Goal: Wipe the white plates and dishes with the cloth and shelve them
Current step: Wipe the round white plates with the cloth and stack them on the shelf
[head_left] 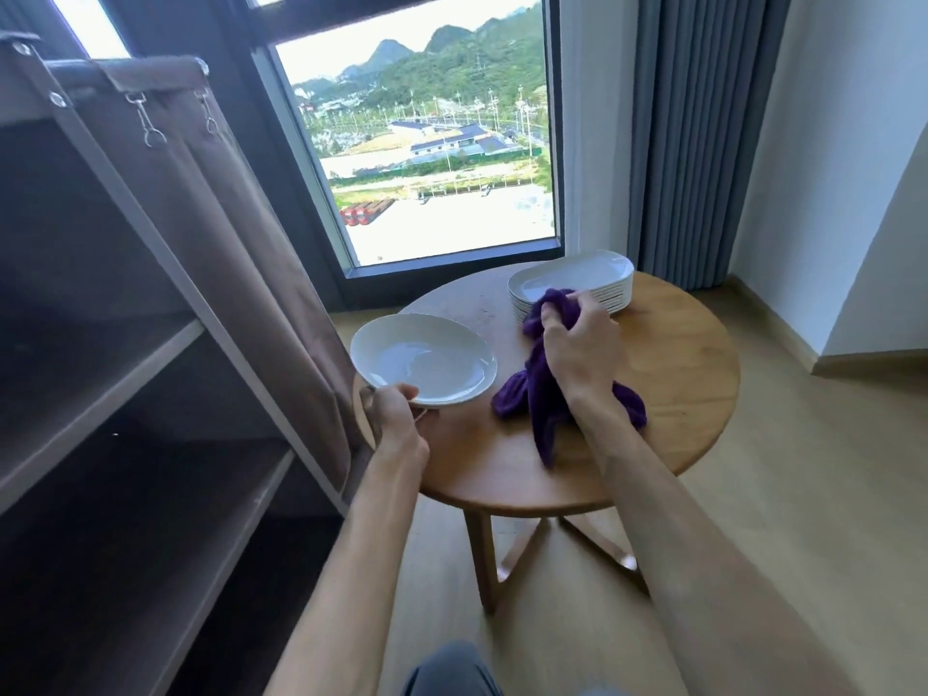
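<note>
Plate (423, 358), white and round, sits at the near left edge of the wooden table (678, 374), left hand (396, 411) pinching its near rim. Right hand (582, 351) grips a purple cloth (540, 394) bunched mid-table. Far side: a stack of oblong dishes (572, 281), with brown shelves (150, 374) at left.

the right hand (577, 346) and forearm cover the middle of the cloth (540, 394), and the cloth hides the near end of the dish stack (572, 283). the shelf (140, 374) runs off the left edge.
</note>
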{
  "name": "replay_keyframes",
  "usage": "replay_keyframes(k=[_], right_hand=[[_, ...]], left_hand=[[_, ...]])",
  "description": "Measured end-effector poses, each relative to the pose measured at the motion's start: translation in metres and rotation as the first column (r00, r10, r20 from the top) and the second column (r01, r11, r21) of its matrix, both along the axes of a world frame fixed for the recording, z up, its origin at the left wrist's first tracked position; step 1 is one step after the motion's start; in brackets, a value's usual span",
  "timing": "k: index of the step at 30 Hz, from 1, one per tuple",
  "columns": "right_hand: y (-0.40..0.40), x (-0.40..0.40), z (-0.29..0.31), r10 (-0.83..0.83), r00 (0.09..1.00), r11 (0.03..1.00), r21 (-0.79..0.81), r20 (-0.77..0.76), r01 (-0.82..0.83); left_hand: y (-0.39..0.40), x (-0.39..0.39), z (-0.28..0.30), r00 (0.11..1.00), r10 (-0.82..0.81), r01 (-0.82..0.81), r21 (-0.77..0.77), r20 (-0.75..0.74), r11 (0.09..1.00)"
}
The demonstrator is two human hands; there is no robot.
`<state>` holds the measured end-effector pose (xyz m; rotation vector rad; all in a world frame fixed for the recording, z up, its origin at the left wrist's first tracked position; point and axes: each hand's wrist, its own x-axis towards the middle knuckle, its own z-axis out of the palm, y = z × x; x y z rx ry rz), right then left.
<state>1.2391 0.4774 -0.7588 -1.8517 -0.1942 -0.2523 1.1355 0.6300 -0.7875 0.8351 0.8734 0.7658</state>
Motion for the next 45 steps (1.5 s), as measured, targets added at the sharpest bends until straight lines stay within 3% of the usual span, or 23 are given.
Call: replay_keyframes(k=[3, 5, 6, 7, 9, 11, 12, 15, 16, 19, 21, 24, 27, 31, 35, 38, 40, 43, 45], right_hand=[[0.018, -0.013, 0.026, 0.292, 0.954, 0.952, 0.079, 0.062, -0.296], [0.025, -0.022, 0.031, 0.587, 0.809, 0.808, -0.035, -0.026, -0.587], [0.025, -0.025, 0.028, 0.651, 0.757, 0.751, -0.100, -0.056, -0.653], [0.025, -0.027, 0.022, 0.639, 0.769, 0.754, -0.180, -0.027, -0.632], [0.019, -0.032, 0.006, 0.367, 0.918, 0.902, -0.299, 0.151, -0.311], [0.009, -0.041, -0.012, 0.022, 0.973, 0.966, -0.256, 0.230, 0.038], [0.005, -0.045, -0.021, -0.034, 0.984, 0.978, -0.199, 0.173, 0.068], [0.006, -0.049, -0.032, 0.146, 0.972, 0.987, 0.095, -0.186, -0.130], [0.009, -0.047, -0.031, 0.200, 0.949, 0.966, 0.210, -0.243, -0.150], [0.017, -0.041, -0.026, 0.284, 0.901, 0.867, 0.488, -0.328, -0.096], [0.024, -0.040, -0.034, 0.362, 0.849, 0.749, 0.662, -0.385, -0.019], [0.026, -0.046, -0.042, 0.415, 0.808, 0.654, 0.755, -0.419, 0.055], [0.021, -0.039, -0.039, 0.394, 0.843, 0.705, 0.709, -0.367, -0.021], [0.019, -0.020, -0.034, 0.402, 0.836, 0.745, 0.664, -0.373, -0.062], [0.040, -0.030, -0.036, 0.453, 0.771, 0.666, 0.745, -0.447, 0.040], [0.041, -0.035, -0.040, 0.460, 0.783, 0.694, 0.720, -0.419, -0.022], [0.032, -0.024, -0.032, 0.371, 0.858, 0.776, 0.626, -0.356, -0.076], [0.023, 0.000, -0.002, 0.157, 0.966, 0.949, 0.302, -0.204, -0.090], [0.028, 0.003, 0.017, 0.104, 0.993, 0.980, 0.174, -0.049, -0.094]], left_hand=[[-0.020, 0.000, 0.001, 0.999, -0.030, 0.030, 0.029, 0.017, 0.999], [-0.031, 0.001, -0.001, 0.996, -0.060, 0.056, 0.068, 0.062, 0.996], [-0.035, 0.002, -0.001, 0.993, -0.078, 0.070, 0.091, 0.090, 0.993], [-0.039, 0.002, -0.002, 0.989, -0.090, 0.077, 0.112, 0.117, 0.991], [-0.046, 0.003, -0.003, 0.986, -0.075, 0.056, 0.128, 0.151, 0.990], [-0.053, 0.004, -0.006, 0.980, -0.026, 0.004, 0.113, 0.195, 0.994], [-0.055, 0.004, -0.007, 0.972, -0.008, -0.018, 0.106, 0.233, 0.994], [-0.064, 0.004, -0.009, 0.943, 0.002, -0.029, 0.077, 0.331, 0.997], [-0.068, 0.005, -0.009, 0.938, 0.000, -0.023, 0.062, 0.347, 0.998], [-0.075, 0.004, -0.005, 0.930, 0.014, -0.023, 0.021, 0.368, 1.000], [-0.074, 0.002, -0.003, 0.933, -0.003, -0.013, 0.043, 0.359, 0.999], [-0.064, -0.007, -0.001, 0.962, -0.073, 0.023, 0.186, 0.264, 0.982], [-0.033, -0.023, 0.015, 0.989, -0.125, 0.087, 0.356, 0.084, 0.930], [0.004, -0.044, 0.036, 0.922, -0.372, 0.375, 0.492, -0.108, 0.786], [-0.027, -0.045, 0.027, 0.907, -0.418, 0.337, 0.503, 0.052, 0.795], [-0.033, -0.044, 0.025, 0.918, -0.376, 0.295, 0.417, 0.126, 0.859], [-0.024, -0.048, 0.022, 0.922, -0.368, 0.287, 0.430, 0.118, 0.856], [-0.026, -0.055, 0.020, 0.894, -0.448, 0.364, 0.568, 0.010, 0.738], [-0.030, -0.053, 0.023, 0.880, -0.475, 0.383, 0.614, -0.015, 0.690]])
